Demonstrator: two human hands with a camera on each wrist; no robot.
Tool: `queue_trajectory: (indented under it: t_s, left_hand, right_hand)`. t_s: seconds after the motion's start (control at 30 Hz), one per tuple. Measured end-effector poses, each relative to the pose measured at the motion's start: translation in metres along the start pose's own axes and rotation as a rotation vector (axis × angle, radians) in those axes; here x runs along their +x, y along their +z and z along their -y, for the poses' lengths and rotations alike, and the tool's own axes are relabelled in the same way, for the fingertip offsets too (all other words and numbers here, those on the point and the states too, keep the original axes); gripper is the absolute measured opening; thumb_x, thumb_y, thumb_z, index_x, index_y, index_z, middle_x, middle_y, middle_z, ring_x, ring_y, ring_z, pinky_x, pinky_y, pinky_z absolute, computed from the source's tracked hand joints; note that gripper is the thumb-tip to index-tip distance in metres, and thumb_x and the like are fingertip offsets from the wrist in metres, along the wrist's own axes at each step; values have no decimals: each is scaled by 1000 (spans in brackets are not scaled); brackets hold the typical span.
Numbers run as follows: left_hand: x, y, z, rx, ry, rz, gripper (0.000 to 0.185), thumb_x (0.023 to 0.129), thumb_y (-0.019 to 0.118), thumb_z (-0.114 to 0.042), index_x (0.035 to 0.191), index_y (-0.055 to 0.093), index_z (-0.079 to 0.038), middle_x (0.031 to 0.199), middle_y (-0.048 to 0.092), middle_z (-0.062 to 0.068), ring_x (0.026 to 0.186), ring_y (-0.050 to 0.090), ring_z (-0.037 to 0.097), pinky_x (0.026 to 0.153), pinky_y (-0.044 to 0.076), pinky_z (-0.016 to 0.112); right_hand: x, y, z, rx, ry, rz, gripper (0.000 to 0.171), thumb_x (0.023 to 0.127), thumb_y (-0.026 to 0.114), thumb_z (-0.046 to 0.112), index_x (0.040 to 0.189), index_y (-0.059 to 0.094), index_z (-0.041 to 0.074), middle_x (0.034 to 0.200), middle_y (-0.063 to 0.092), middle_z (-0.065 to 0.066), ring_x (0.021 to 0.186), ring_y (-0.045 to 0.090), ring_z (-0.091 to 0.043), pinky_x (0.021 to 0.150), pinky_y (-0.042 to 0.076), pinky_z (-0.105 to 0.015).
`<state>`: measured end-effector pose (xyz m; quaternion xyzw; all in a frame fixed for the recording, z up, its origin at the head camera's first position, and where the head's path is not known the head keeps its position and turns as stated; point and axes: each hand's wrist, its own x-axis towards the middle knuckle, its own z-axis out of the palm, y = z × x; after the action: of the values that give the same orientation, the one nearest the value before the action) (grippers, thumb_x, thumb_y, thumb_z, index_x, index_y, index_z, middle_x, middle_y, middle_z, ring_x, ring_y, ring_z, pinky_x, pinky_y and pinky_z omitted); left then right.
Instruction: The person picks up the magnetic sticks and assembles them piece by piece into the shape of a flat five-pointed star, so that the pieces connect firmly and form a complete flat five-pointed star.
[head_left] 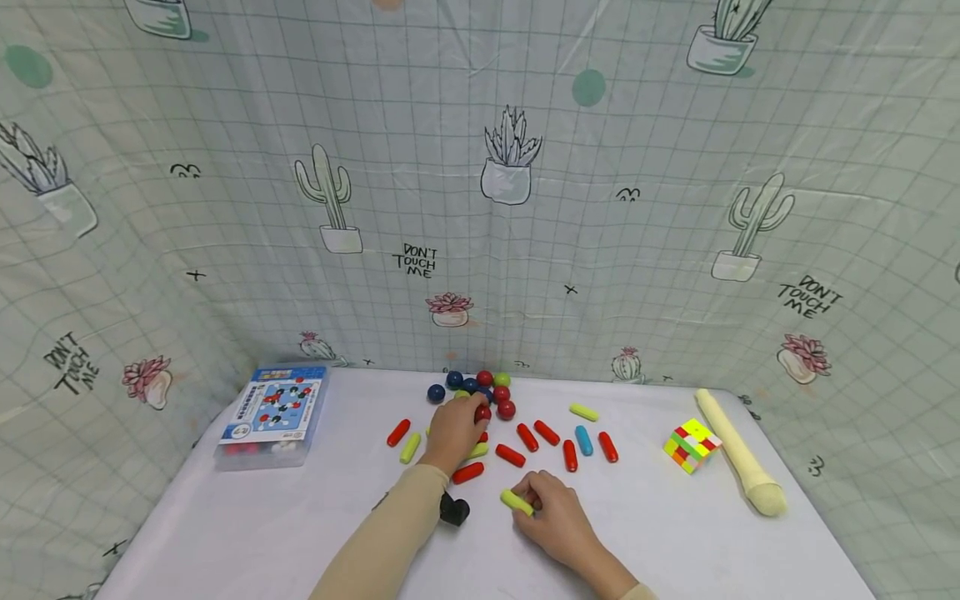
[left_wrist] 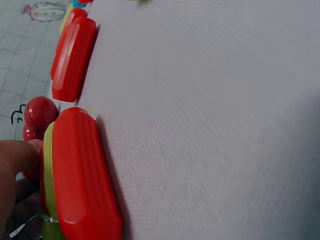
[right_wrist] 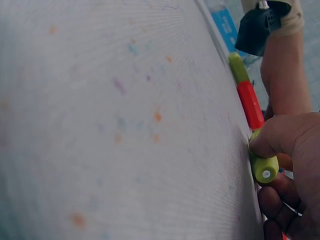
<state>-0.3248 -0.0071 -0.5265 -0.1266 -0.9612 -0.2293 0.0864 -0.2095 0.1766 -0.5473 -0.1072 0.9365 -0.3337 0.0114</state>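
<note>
My left hand (head_left: 455, 429) reaches among the pieces at the back and pinches a red ball (head_left: 482, 413) between thumb and fingers. Close around that hand are several red balls (head_left: 506, 409), dark blue balls (head_left: 437, 393) and a yellow-green ball (head_left: 502, 379). Nearer the front, my right hand (head_left: 555, 517) grips a yellow-green stick (head_left: 517, 502) with thumb and fingertips; in the right wrist view the stick (right_wrist: 266, 170) shows a small pale hole in its end. A large red stick (left_wrist: 82, 175) lies just beside the left hand in the left wrist view.
Red sticks (head_left: 608, 447) and a blue stick (head_left: 584, 440) lie scattered at the centre right. A clear box with a molecule picture (head_left: 273, 412) stands at the left. At the right are a puzzle cube (head_left: 692, 445) and a pale yellow club-shaped object (head_left: 738, 454).
</note>
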Motion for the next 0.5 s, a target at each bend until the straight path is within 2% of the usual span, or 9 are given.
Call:
queue_trajectory:
  t_s: [0.17, 0.5]
  left_hand:
    - [-3, -1, 3, -10, -11, -12, 38, 93, 77, -26, 129, 68, -16, 120, 70, 6, 108, 65, 25, 98, 52, 42]
    - [-12, -8, 9, -62, 30, -26, 36, 93, 76, -24, 127, 70, -15, 120, 70, 6, 108, 65, 24, 97, 53, 41]
  right_hand:
    - [0, 1, 1, -3, -5, -1, 22, 84, 81, 17, 101, 68, 20, 81, 52, 8, 73, 48, -8, 66, 45, -23]
    - [-1, -1, 3, -7, -6, 8, 22, 85, 81, 18, 102, 68, 19, 82, 52, 8, 74, 48, -8, 67, 45, -24]
